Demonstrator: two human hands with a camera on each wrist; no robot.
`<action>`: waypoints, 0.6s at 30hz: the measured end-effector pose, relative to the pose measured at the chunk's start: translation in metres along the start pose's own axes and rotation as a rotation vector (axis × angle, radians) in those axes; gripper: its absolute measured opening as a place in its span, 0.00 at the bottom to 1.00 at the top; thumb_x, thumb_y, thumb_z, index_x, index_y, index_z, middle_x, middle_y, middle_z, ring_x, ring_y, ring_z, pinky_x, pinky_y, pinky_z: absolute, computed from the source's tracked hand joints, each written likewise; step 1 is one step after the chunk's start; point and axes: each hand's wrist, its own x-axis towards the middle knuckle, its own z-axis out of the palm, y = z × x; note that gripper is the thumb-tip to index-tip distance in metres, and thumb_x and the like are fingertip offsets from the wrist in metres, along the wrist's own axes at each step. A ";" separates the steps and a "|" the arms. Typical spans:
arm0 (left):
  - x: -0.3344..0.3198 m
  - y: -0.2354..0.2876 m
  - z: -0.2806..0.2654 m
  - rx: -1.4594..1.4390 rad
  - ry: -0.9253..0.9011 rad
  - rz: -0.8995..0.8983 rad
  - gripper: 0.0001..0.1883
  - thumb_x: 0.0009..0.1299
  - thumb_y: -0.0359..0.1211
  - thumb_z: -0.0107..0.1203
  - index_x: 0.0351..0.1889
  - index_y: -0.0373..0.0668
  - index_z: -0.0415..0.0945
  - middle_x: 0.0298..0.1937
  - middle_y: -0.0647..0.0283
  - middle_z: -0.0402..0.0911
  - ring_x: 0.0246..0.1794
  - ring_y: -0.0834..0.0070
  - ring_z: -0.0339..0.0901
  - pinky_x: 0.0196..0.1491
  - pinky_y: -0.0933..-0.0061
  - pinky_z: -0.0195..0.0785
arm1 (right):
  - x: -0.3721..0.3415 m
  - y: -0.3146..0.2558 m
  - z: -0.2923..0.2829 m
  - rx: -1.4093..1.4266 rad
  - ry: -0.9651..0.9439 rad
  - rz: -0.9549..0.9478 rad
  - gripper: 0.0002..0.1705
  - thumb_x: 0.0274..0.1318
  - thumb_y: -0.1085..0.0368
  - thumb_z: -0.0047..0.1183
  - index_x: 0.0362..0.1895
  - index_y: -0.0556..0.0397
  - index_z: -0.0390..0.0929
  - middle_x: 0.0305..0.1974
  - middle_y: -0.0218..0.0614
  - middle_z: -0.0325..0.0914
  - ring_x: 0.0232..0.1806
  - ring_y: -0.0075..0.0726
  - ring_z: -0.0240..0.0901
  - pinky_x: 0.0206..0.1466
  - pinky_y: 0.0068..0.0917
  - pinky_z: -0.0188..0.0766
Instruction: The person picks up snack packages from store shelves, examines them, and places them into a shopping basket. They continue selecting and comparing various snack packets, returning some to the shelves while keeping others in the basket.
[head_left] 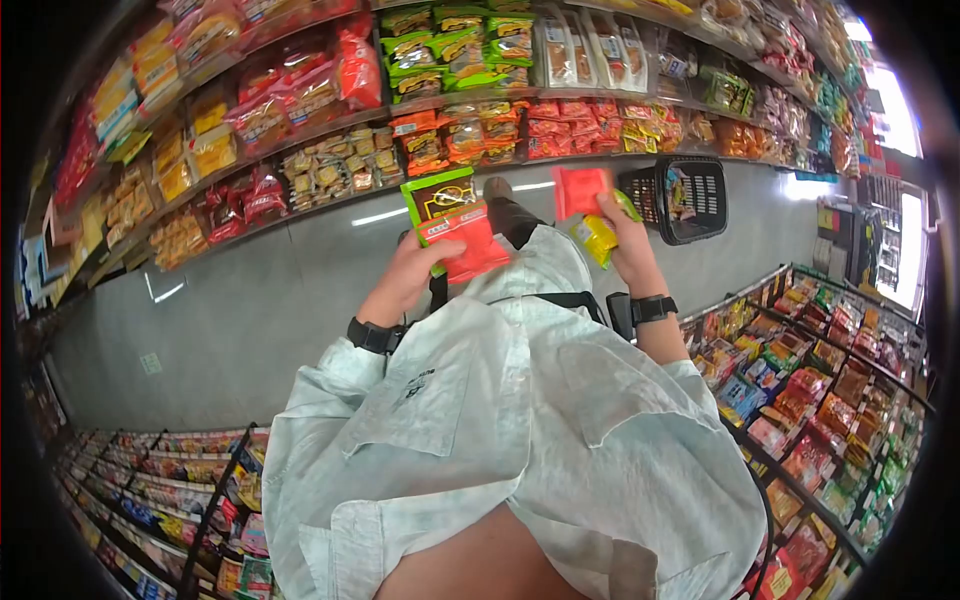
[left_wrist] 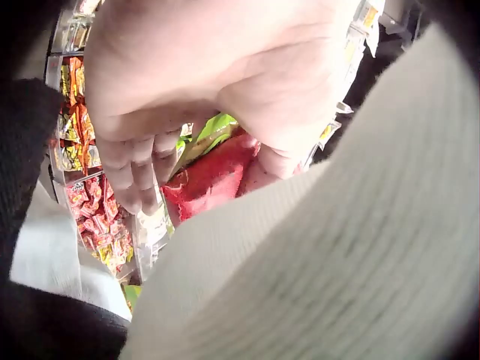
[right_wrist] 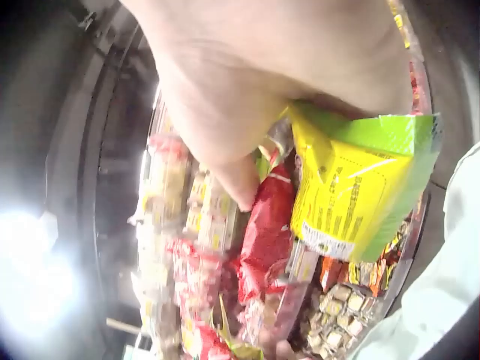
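Observation:
My left hand (head_left: 402,280) pinches a red packet (head_left: 478,256) and a green-edged dark snack bag (head_left: 440,192) together, the red one lying over the lower part of the bag. The thumb lies on the red packet. In the left wrist view, the same red packet (left_wrist: 214,180) shows under the palm. My right hand (head_left: 630,245) grips a second red packet (head_left: 578,190) and a yellow-and-green bag (head_left: 597,238). From the right wrist, the yellow bag (right_wrist: 341,199) hangs below the fingers, its printed back showing, beside the red packet (right_wrist: 268,232). Part of each packet is hidden by the hands.
Ahead stand shelves of bagged snacks, with green bags (head_left: 455,50) above and orange (head_left: 460,140) and red packets (head_left: 570,130) below. A black basket (head_left: 714,190) with items inside sits on the grey floor (head_left: 250,290) to the right. Racks of packets (head_left: 810,400) stand behind on both sides.

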 end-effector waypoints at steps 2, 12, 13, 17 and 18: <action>0.003 0.009 0.004 0.034 0.004 -0.022 0.21 0.70 0.29 0.60 0.62 0.39 0.76 0.55 0.65 0.84 0.55 0.74 0.80 0.61 0.69 0.71 | 0.009 0.001 -0.024 0.032 0.117 -0.037 0.11 0.69 0.60 0.59 0.51 0.49 0.80 0.44 0.30 0.84 0.42 0.28 0.82 0.46 0.29 0.78; 0.042 -0.025 0.060 0.110 0.300 -0.029 0.21 0.69 0.29 0.61 0.61 0.38 0.76 0.54 0.64 0.84 0.54 0.75 0.80 0.59 0.70 0.70 | 0.162 0.024 -0.166 0.097 0.407 0.064 0.14 0.61 0.56 0.67 0.45 0.47 0.80 0.35 0.28 0.81 0.32 0.30 0.79 0.34 0.34 0.74; 0.046 -0.031 0.071 0.085 0.329 -0.005 0.22 0.69 0.30 0.61 0.61 0.38 0.76 0.54 0.64 0.84 0.54 0.75 0.80 0.59 0.70 0.70 | 0.180 0.025 -0.174 0.073 0.432 0.077 0.15 0.60 0.55 0.68 0.45 0.47 0.80 0.33 0.27 0.80 0.30 0.30 0.78 0.33 0.35 0.73; 0.058 -0.046 0.121 0.000 0.471 0.018 0.22 0.69 0.30 0.61 0.62 0.38 0.75 0.55 0.64 0.83 0.55 0.74 0.79 0.60 0.69 0.70 | 0.259 0.020 -0.183 0.055 0.499 0.057 0.21 0.57 0.52 0.70 0.46 0.51 0.79 0.33 0.30 0.79 0.29 0.31 0.73 0.33 0.36 0.71; 0.058 -0.049 0.134 -0.023 0.515 0.006 0.23 0.69 0.30 0.61 0.62 0.38 0.75 0.55 0.63 0.83 0.56 0.73 0.79 0.61 0.69 0.70 | 0.277 0.021 -0.180 0.018 0.564 0.058 0.26 0.57 0.52 0.69 0.51 0.57 0.77 0.40 0.37 0.81 0.34 0.37 0.75 0.39 0.39 0.73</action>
